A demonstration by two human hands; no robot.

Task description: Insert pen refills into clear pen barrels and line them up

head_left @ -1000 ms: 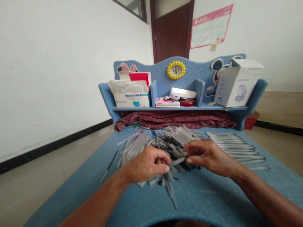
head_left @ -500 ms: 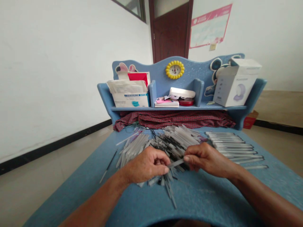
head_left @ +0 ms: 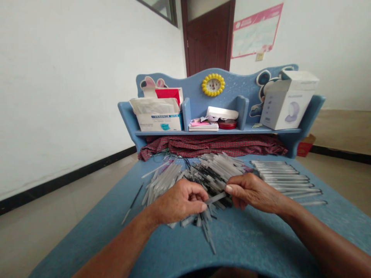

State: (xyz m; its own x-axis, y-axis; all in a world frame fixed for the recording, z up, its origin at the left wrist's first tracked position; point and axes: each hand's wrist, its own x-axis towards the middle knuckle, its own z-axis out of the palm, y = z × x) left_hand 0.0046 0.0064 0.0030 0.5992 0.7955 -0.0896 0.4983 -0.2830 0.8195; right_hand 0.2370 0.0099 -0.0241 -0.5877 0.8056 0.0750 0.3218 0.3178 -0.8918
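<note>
A translucent pen barrel [head_left: 216, 198] spans the gap between my two hands, tilted up to the right. My left hand [head_left: 183, 200] pinches its lower left end between thumb and fingers. At its upper right end, my right hand [head_left: 248, 192] is closed on it, and what else those fingertips hold is hidden. Behind and beneath my hands spreads a pile of loose clear pen barrels [head_left: 222, 166] with dark pen parts [head_left: 204, 175] among them. To the right lies a row of pens [head_left: 285, 179] with dark ends, side by side.
A single dark refill [head_left: 132, 202] lies on the blue table [head_left: 249, 247] at the left. At the back stands a shelf [head_left: 261, 131] with a mask box [head_left: 159, 120], a white carton [head_left: 290, 101] and a yellow clock [head_left: 213, 85]. Checked cloth [head_left: 214, 146] is bunched below it.
My right hand has shifted slightly, its fingers turned a little around the barrel's end. My left hand stays in place. The whole view has moved very slightly.
</note>
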